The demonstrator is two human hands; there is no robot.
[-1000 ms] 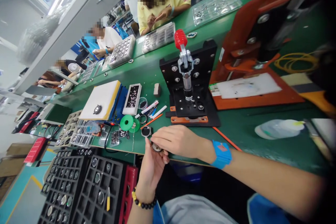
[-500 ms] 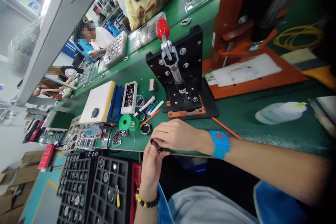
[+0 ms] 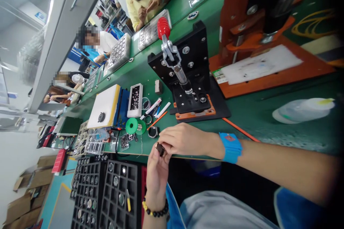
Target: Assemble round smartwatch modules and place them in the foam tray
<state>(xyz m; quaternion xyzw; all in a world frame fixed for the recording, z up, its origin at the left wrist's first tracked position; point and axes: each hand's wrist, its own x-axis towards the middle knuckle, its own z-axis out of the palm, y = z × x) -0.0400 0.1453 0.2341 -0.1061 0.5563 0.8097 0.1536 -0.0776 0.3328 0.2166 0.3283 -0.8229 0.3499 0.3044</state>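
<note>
My left hand (image 3: 156,171) and my right hand (image 3: 183,139) meet at the near edge of the green bench (image 3: 249,114), both pinching a small round dark watch case (image 3: 160,149) between the fingertips. The left wrist wears a bead bracelet, the right a blue wristband (image 3: 231,146). Another round watch case (image 3: 152,131) lies on the bench just beyond my fingers, next to a green spool (image 3: 132,125).
A black toggle press with a red knob (image 3: 188,68) stands behind my hands, an orange press (image 3: 258,25) to its right. Black compartment trays (image 3: 104,193) with round parts sit below the bench edge. Other people work farther along the bench.
The view has shifted slightly. The watch case has turned edge-on between my fingers; both hands stay together at the bench edge.
</note>
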